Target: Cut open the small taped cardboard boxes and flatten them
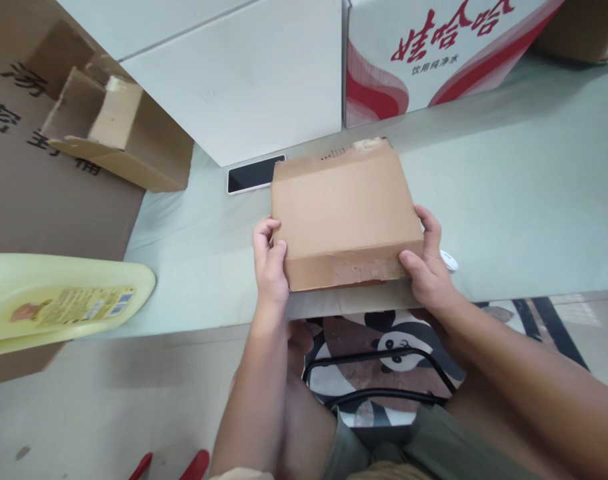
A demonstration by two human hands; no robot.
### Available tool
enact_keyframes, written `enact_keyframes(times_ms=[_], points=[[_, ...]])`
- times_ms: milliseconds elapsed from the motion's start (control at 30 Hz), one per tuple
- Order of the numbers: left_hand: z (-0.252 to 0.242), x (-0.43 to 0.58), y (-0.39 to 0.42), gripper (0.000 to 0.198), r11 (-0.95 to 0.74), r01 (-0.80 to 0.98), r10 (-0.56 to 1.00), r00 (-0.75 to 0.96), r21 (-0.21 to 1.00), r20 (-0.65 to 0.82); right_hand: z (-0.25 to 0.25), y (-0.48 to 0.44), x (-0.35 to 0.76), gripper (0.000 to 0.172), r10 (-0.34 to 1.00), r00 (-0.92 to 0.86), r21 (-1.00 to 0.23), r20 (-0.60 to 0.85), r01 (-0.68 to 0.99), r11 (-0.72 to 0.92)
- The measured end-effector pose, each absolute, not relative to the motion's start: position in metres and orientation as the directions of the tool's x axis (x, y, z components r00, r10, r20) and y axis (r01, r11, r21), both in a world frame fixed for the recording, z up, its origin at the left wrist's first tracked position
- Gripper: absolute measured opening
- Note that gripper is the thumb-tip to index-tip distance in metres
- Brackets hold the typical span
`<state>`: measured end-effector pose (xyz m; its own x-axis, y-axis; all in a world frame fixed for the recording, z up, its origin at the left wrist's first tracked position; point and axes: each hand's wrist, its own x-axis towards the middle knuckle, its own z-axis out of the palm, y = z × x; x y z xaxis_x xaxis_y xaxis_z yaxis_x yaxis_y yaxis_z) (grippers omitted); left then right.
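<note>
A flat brown cardboard box (pixel 347 200) is held between my two hands at the front of the table. My left hand (pixel 271 260) grips its left side, thumb near the front left corner. On the opposite side my right hand (pixel 429 260) clasps the front right corner, with its thumb on the front face. Torn paper shows along the box's far edge, and its front face is scuffed. Behind its left side lies a phone (pixel 254 175) with a dark screen, partly covered by the box. A small white object (pixel 449 261) sits just beyond my right hand.
White boxes (pixel 254 80) and a red-and-white water carton (pixel 434 60) stand along the back. To the left are an open cardboard box (pixel 154 133), a large printed carton (pixel 59 193) and a yellow bottle (pixel 69 300). A panda-patterned mat (pixel 399 360) lies below the table edge.
</note>
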<state>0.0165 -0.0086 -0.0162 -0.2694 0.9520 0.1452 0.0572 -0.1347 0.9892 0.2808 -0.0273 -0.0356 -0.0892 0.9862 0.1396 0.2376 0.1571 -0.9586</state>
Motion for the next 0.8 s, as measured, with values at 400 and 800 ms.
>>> enact_keyframes(times_ms=[400,800], points=[[-0.0164,0.0156,-0.0074,0.043,-0.130,0.060,0.951,-0.276,0.990,0.141,-0.0342,-0.0272,0.2777,0.084,0.990,-0.064,-0.965,0.127,0.224,0.138],[-0.0164,0.0163,-0.0067,0.041,-0.132,0.060,0.942,-0.304,0.989,0.145,-0.0377,-0.0270,0.2786,0.083,0.988,-0.055,-0.955,0.141,0.257,0.151]])
